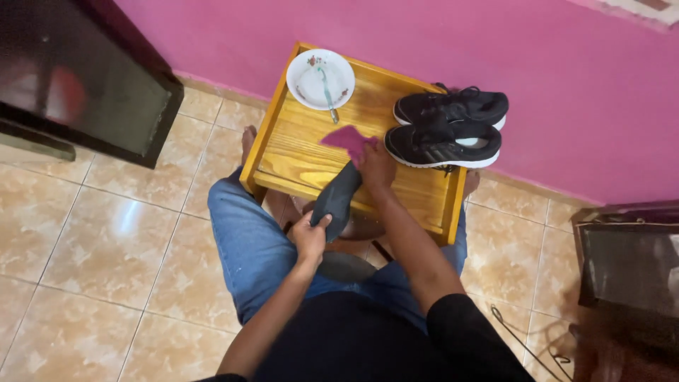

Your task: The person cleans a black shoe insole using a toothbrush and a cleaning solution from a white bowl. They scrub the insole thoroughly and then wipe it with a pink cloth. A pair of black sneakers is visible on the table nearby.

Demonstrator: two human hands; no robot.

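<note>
Head view: insole [337, 198] propped on the surface [297, 152] for wiping.
Left hand [311, 237] closes its grip round the heel to steady it; right hand [377, 166] presses the cloth [348, 139].

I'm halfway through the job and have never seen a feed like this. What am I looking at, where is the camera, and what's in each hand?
There is no machine here: these are a person's two bare hands, seen in one picture from a camera worn on their head, looking down. The person sits in jeans over a tiled floor, in front of a small wooden table against a pink wall.

The left hand grips the lower end of a dark insole, which slants up over the table's front edge. The right hand rests on a magenta cloth lying on the table, by the insole's upper end.

Also on the table: a pair of black shoes with white soles on the right, and a white plate at the back left with a toothbrush lying on it.
</note>
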